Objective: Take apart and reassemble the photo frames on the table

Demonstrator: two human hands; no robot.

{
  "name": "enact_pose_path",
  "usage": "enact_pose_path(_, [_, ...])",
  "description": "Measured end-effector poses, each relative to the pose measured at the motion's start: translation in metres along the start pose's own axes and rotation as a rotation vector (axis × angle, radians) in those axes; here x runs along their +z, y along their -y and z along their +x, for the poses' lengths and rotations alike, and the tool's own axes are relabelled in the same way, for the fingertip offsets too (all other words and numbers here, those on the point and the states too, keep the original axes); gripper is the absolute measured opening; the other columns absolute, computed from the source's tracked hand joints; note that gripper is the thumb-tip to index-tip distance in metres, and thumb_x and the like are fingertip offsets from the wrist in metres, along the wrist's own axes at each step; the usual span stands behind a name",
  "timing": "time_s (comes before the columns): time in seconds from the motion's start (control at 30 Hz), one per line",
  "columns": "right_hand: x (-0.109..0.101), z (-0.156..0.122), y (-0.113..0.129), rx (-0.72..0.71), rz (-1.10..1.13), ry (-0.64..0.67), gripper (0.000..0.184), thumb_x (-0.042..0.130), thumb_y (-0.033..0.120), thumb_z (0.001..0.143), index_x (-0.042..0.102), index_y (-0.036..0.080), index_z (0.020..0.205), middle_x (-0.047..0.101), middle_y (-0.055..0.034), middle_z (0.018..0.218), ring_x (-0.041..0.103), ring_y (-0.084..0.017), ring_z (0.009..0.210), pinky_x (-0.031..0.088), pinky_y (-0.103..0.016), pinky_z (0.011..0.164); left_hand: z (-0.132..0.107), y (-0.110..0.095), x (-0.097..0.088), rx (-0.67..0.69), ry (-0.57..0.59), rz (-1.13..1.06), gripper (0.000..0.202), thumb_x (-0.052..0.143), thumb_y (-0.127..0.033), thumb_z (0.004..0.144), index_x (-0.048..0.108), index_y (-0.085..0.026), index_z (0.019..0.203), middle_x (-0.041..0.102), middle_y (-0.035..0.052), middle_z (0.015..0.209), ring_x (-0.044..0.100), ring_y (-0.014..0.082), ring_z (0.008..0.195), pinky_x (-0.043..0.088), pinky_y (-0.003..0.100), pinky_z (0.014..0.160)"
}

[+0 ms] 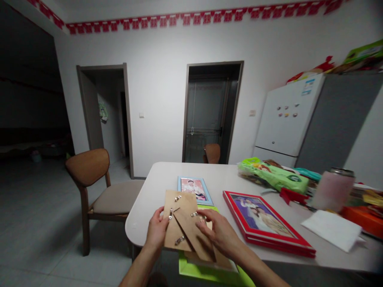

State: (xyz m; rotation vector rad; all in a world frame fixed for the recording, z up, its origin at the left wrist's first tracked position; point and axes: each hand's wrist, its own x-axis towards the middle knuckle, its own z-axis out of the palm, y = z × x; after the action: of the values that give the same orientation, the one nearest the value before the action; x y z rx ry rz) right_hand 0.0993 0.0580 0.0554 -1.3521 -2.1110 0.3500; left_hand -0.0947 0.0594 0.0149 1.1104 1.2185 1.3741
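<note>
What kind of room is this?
It looks like a dining room in someone's home: there's a chair beside a table, and a fridge on the right.

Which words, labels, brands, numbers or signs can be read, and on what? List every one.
None can be read with certainty.
Blue-and-white stickers on the refrigerator: too small.
Green plastic package: print blurred.
Red bunting along the wall: character-like marks, too blurred.

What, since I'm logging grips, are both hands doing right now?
Left hand: holding the brown board by its edge.
Right hand: partly curled, fingertips at a metal clip; whether gripping cannot be told.
</note>
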Motion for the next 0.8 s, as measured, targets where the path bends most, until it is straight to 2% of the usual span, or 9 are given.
enact_pose_path(0.1, [0.000,-0.008,-0.034,0.125,-0.123,0.006,0.042,0.041,0.035,0.073,0.053,0.012,0.106,0.058,-0.0129,0.101,0.054,-0.021,0.087,0.039,-0.031,0.078,0.005,0.005,-0.038,-0.040,-0.062,0.056,0.036,0.045,-0.011,0.074,0.037,-0.011,0.109,0.065,0.0025,0.071,0.060,0.0132,0.058,0.046,0.022,0.053])
enact_pose_path(0.2, [0.005,-0.017,-0.065,0.232,-0.258,0.027,0.044,0.044,0.032,0.070,0.052,0.009,0.107,0.059,-0.0158,0.097,0.055,-0.024,0.088,0.039,-0.032,0.076,0.008,0.012,-0.065,-0.072,-0.104,0.135,0.034,0.044,-0.008,0.072,0.041,-0.009,0.107,0.065,0.0029,0.069,0.061,0.0137,0.059,0.045,0.022,0.053])
enact_pose_path(0.37, [0.013,-0.022,-0.078,0.290,-0.311,0.046,0.047,0.042,0.023,0.068,0.044,0.007,0.113,0.059,-0.0171,0.099,0.055,-0.023,0.089,0.038,-0.029,0.075,0.016,0.012,-0.083,-0.093,-0.112,0.346,0.035,0.044,-0.008,0.069,0.046,-0.009,0.104,0.065,0.0040,0.074,0.062,0.0158,0.067,0.046,0.023,0.059])
enact_pose_path(0.47, [0.012,-0.019,-0.076,0.299,-0.309,0.042,0.050,0.039,0.016,0.066,0.042,0.004,0.114,0.059,-0.0180,0.098,0.056,-0.023,0.088,0.038,-0.029,0.074,0.017,0.005,-0.085,-0.065,-0.170,0.515,0.045,0.046,-0.008,0.066,0.042,-0.005,0.111,0.062,0.0110,0.092,0.057,0.0213,0.088,0.042,0.030,0.076])
enact_pose_path(0.53, [0.010,-0.017,-0.076,0.325,-0.278,0.026,0.052,0.040,0.016,0.064,0.041,0.003,0.114,0.060,-0.0182,0.096,0.056,-0.024,0.087,0.039,-0.030,0.073,0.009,0.000,-0.075,0.012,-0.202,0.595,0.052,0.047,-0.010,0.065,0.039,-0.005,0.116,0.049,0.0143,0.117,0.042,0.0222,0.110,0.030,0.031,0.092])
enact_pose_path(0.6, [0.008,-0.016,-0.076,0.374,-0.201,-0.008,0.055,0.041,0.018,0.063,0.039,0.003,0.117,0.060,-0.0173,0.097,0.056,-0.024,0.086,0.039,-0.029,0.073,-0.007,-0.003,-0.053,0.112,-0.140,0.673,0.053,0.048,-0.015,0.065,0.040,-0.008,0.117,0.034,0.0115,0.130,0.026,0.0194,0.120,0.018,0.028,0.099])
enact_pose_path(0.67, [0.007,-0.015,-0.075,0.420,-0.046,-0.049,0.060,0.042,0.019,0.062,0.036,0.003,0.120,0.060,-0.0160,0.098,0.057,-0.022,0.086,0.040,-0.026,0.072,-0.027,-0.005,-0.022,0.215,0.119,0.851,0.053,0.048,-0.023,0.068,0.040,-0.008,0.118,0.036,0.0125,0.128,0.028,0.0210,0.120,0.016,0.031,0.100])
enact_pose_path(0.73, [0.006,-0.015,-0.070,0.474,0.207,-0.077,0.065,0.041,0.019,0.062,0.030,0.002,0.124,0.061,-0.0143,0.097,0.059,-0.019,0.078,0.042,-0.025,0.068,-0.046,-0.007,0.009,0.212,0.356,0.959,0.055,0.048,-0.036,0.070,0.042,-0.010,0.118,0.036,0.0132,0.128,0.025,0.0256,0.121,0.012,0.039,0.101])
enact_pose_path(0.8, [0.003,-0.016,-0.063,0.552,0.510,-0.075,0.069,0.038,0.021,0.063,0.020,0.005,0.128,0.063,-0.0114,0.090,0.059,-0.016,0.061,0.043,-0.026,0.058,-0.059,-0.008,0.034,0.210,0.451,1.046,0.063,0.051,-0.042,0.068,0.041,-0.005,0.118,0.031,0.0181,0.129,0.020,0.0297,0.122,0.007,0.043,0.101])
